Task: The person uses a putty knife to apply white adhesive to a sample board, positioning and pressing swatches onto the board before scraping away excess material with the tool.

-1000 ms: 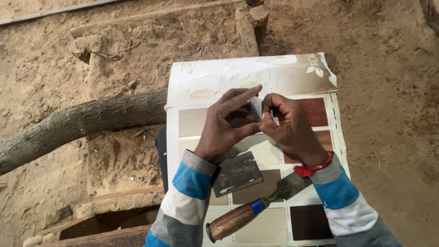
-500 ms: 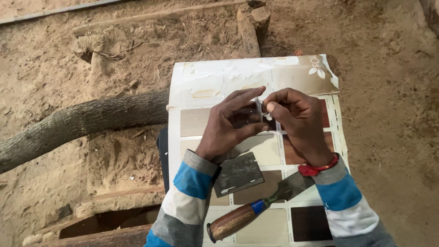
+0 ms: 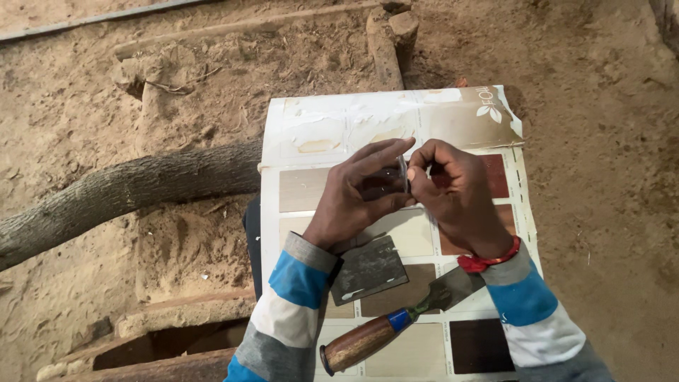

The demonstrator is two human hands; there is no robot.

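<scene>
My left hand [image 3: 361,191] and my right hand [image 3: 453,194] meet over an open sample book [image 3: 339,134] of laminate swatches lying on sandy ground. Together the fingers of both hands pinch a small dark sample piece [image 3: 385,182] held just above the page. A loose dark grey swatch [image 3: 369,269] lies on the book below my left wrist. A chisel with a wooden handle [image 3: 364,343] and a blue band rests across the lower swatches, its blade pointing up to the right.
A thick tree branch [image 3: 120,194] lies on the sand left of the book. Short wood logs [image 3: 389,39] stand beyond its top edge. Wooden boards [image 3: 170,339] sit at the lower left.
Both hands have shifted slightly toward the book's middle, and the fingertips have closed tighter on the small dark piece. The chisel and loose swatch have not moved.
</scene>
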